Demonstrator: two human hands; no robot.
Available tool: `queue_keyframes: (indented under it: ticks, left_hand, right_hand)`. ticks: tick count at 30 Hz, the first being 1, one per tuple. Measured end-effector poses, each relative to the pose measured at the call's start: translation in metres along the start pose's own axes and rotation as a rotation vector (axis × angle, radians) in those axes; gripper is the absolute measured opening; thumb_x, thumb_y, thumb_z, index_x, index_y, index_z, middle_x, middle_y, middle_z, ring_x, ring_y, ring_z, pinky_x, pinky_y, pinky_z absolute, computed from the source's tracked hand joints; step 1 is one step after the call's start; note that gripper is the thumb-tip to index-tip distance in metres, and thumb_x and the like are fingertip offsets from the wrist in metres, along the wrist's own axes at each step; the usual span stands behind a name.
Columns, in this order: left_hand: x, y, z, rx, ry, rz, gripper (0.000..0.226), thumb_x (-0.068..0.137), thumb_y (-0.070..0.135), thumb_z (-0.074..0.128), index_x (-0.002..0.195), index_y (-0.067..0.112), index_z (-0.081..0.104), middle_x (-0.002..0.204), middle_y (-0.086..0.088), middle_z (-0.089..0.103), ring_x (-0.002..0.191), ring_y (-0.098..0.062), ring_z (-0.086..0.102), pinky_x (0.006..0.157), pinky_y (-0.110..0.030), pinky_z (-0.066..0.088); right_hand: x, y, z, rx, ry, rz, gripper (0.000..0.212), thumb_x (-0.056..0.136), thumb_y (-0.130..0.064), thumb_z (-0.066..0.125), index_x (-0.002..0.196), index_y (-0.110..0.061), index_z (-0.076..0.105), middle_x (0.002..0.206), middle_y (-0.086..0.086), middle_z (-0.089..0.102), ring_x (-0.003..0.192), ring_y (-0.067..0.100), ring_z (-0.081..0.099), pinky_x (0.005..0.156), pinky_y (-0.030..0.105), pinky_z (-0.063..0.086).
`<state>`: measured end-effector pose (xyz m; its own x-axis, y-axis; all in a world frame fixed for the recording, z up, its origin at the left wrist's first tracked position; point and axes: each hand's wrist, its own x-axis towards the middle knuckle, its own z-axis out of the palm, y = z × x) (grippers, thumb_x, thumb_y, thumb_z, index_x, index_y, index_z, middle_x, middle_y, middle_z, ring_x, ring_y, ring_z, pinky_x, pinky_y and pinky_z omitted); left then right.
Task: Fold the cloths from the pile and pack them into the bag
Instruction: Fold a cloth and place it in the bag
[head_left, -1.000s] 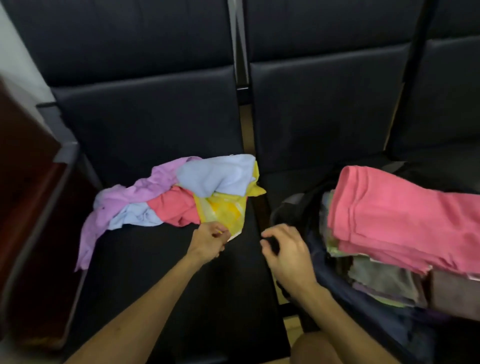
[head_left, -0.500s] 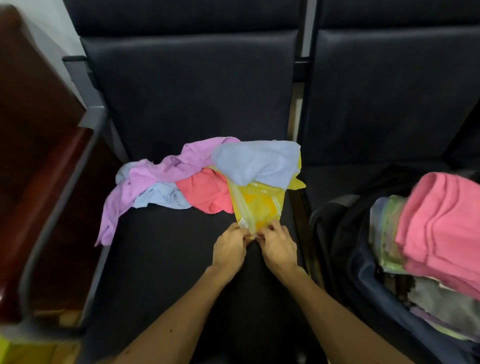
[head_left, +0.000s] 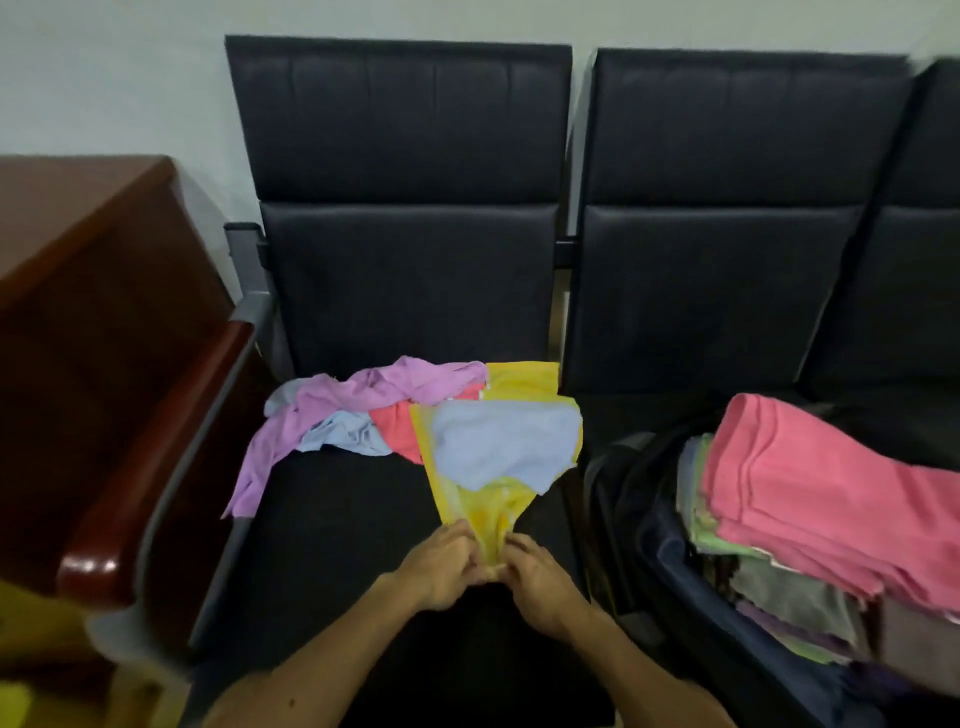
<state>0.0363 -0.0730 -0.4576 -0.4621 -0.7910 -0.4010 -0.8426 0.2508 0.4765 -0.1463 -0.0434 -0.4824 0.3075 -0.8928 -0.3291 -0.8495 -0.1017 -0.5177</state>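
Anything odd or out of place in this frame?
One thing: a light blue cloth lies on top of the yellow cloth that both hands, left and right, pinch at its near corner, so it rides along. Nothing looks spilled or damaged.

Dim, flat indoor light, no hard shadows. Small glare spot on the wooden armrest (head_left: 98, 566) at left. Wide-angle bend twd edges; pink cloth (head_left: 831, 499) at right & frame bottom look soft, slightly smeared.

Waiting room: linked black padded seats (head_left: 415, 291) against a wall.
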Motion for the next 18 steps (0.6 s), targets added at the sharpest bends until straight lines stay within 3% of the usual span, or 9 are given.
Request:
queue_keyframes:
  ticks: [3,5,7,10,13,15,18]
  left_hand:
    - [-0.023,0.02,-0.033,-0.063,0.063,0.026,0.03,0.1,0.045,0.052,0.086,0.021,0.063,0.098,0.001,0.057,0.096,-0.016,0.05,0.082,-0.032,0.042]
    - [-0.041,0.037,-0.062,-0.174,0.168,0.057,0.028,0.103,0.035,0.049,0.076,0.029,0.054,0.083,0.006,0.055,0.085,-0.015,0.051,0.069,-0.029,0.038]
    - [-0.059,0.057,-0.089,-0.237,0.288,0.084,0.03,0.104,0.027,0.045,0.074,0.029,0.048,0.077,0.008,0.051,0.077,-0.014,0.05,0.065,-0.029,0.036]
    - [-0.086,0.089,-0.129,-0.344,0.527,0.137,0.033,0.104,0.021,0.046,0.072,0.025,0.044,0.069,0.009,0.045,0.062,-0.004,0.041,0.06,-0.024,0.033]
    - [-0.11,0.112,-0.171,-0.418,0.725,0.211,0.026,0.102,0.025,0.048,0.077,0.02,0.051,0.072,0.01,0.053,0.065,0.0,0.048,0.063,-0.025,0.037]
    - [-0.125,0.125,-0.196,-0.493,0.77,0.266,0.023,0.101,0.033,0.05,0.085,0.018,0.055,0.075,0.009,0.056,0.067,-0.005,0.05,0.066,-0.029,0.041]
    - [-0.147,0.139,-0.215,-0.667,0.758,0.399,0.027,0.092,0.043,0.065,0.097,0.019,0.053,0.074,0.005,0.061,0.065,-0.01,0.055,0.059,-0.031,0.047]
  right_hand:
    - [-0.019,-0.021,-0.035,0.149,0.076,-0.013,0.022,0.104,-0.026,0.041,0.113,-0.013,0.058,0.117,0.009,0.065,0.109,0.032,0.06,0.09,0.04,0.045]
    - [-0.03,-0.04,-0.066,0.226,0.154,-0.032,0.017,0.105,-0.028,0.041,0.096,-0.023,0.054,0.093,-0.001,0.062,0.089,0.024,0.059,0.083,0.04,0.045]
    - [-0.039,-0.065,-0.099,0.288,0.237,-0.054,0.023,0.105,-0.027,0.042,0.082,-0.026,0.044,0.077,-0.009,0.051,0.074,0.016,0.052,0.075,0.041,0.045]
    - [-0.052,-0.105,-0.15,0.364,0.348,-0.111,0.022,0.104,-0.026,0.042,0.087,-0.015,0.05,0.08,-0.003,0.052,0.085,0.025,0.06,0.079,0.051,0.054]
    - [-0.066,-0.145,-0.199,0.367,0.443,-0.213,0.021,0.103,-0.027,0.043,0.091,-0.014,0.054,0.08,-0.004,0.056,0.084,0.024,0.06,0.084,0.054,0.053]
    - [-0.08,-0.172,-0.228,0.383,0.507,-0.265,0.02,0.103,-0.027,0.044,0.091,-0.017,0.056,0.079,-0.003,0.059,0.078,0.017,0.058,0.081,0.053,0.053]
    - [-0.1,-0.206,-0.261,0.392,0.619,-0.318,0.019,0.103,-0.025,0.045,0.087,-0.022,0.055,0.078,-0.002,0.061,0.073,0.014,0.057,0.075,0.048,0.052]
